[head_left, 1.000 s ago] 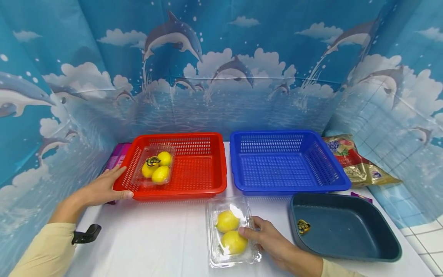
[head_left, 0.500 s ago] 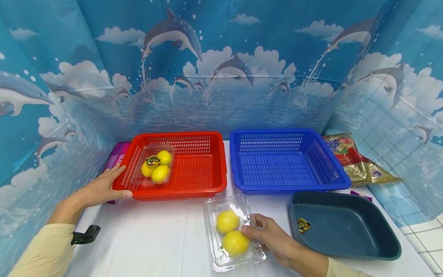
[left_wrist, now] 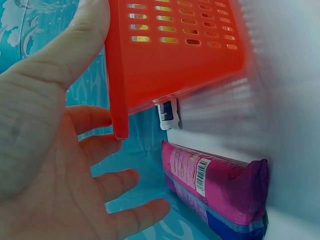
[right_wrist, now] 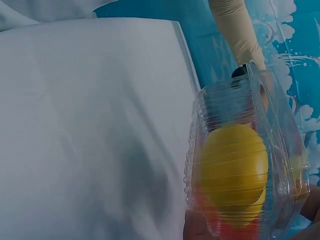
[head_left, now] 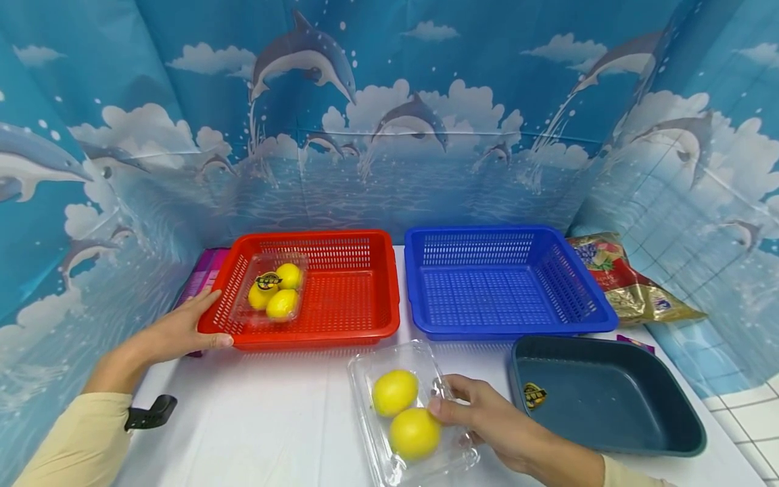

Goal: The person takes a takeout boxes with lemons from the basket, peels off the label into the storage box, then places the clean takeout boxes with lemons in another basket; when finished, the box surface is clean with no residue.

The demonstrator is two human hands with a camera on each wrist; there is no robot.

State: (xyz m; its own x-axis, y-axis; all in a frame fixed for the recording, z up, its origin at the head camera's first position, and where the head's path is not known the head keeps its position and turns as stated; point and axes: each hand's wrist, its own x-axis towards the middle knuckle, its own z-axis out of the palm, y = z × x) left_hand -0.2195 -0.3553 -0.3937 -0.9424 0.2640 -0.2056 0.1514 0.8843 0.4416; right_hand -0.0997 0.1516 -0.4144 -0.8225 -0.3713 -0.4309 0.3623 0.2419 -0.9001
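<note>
My right hand [head_left: 499, 423] grips the right side of a clear plastic clamshell box [head_left: 368, 382] with two lemons [head_left: 395, 392] showing inside. In the right wrist view the box [right_wrist: 282, 150] is tilted above the white table, with a fingertip [right_wrist: 196, 225] at its lower edge. My left hand [head_left: 173, 331] rests against the left front corner of the red basket [head_left: 341, 338]. Seen from the left wrist, that hand's fingers [left_wrist: 137, 215] are spread and fairly straight, touching the basket rim [left_wrist: 117, 90]. Another clear box of lemons [head_left: 281, 304] with a black-and-yellow label lies in the red basket.
A blue basket [head_left: 475, 297] stands right of the red one. A dark teal tub [head_left: 608, 406], with a black-and-yellow sticker [head_left: 534, 396] inside, sits at front right. Behind it lies a red-gold bag [head_left: 633, 291]. A pink-purple packet [left_wrist: 215, 180] lies by the red basket.
The box of lemons has tilted and shifted slightly toward me, its upper edge turning left, as my right hand moved a little right. The left hand stays at the red basket.
</note>
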